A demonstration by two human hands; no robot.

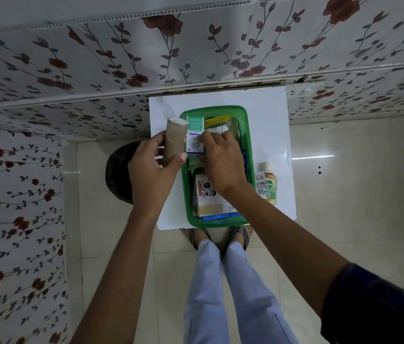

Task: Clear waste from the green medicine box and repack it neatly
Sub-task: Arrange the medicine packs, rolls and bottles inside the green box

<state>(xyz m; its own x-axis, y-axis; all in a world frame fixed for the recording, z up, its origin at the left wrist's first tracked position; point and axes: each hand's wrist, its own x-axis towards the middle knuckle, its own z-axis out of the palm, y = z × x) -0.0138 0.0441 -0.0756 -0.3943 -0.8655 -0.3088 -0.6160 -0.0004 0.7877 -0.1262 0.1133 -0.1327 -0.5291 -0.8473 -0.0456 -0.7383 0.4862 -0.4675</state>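
Two grips closed: left hand round brown roll; right hand pinching carton over green box.

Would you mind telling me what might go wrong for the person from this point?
1. The left hand holds both the brown roll and the carton; the carton could slip as the right hand works beside it.
2. The Dettol bottle stands near the board's right edge, close to the right forearm, and might be knocked off.
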